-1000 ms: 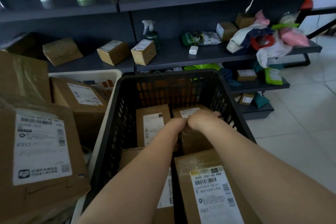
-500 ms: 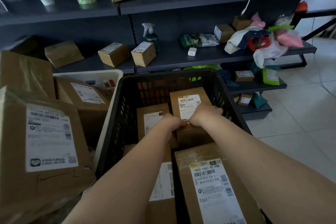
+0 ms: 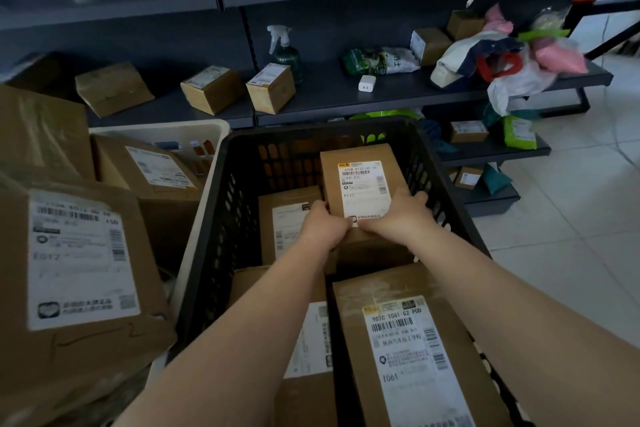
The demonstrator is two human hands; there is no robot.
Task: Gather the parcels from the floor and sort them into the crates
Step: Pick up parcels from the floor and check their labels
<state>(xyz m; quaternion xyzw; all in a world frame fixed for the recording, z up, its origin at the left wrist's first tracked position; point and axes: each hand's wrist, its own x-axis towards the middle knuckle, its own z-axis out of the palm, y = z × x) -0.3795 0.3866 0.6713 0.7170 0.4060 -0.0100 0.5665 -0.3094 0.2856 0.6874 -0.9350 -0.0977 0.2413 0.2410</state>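
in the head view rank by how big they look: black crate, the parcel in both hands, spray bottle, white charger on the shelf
1. black crate
2. parcel, held at its near end by the left hand and right hand
3. spray bottle
4. charger

Bottle and charger sit farther off, so their true sizes are less sure.

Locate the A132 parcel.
Head view, centre: A132 parcel stands tilted in the black crate's far end, gripped by left hand and right hand.

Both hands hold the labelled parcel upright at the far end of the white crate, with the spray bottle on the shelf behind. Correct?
Not quite: the head view shows the crate is black, not white. Both the left hand and right hand hold the labelled parcel upright at the far end of the black crate; the white crate sits to its left. The spray bottle is on the shelf behind.
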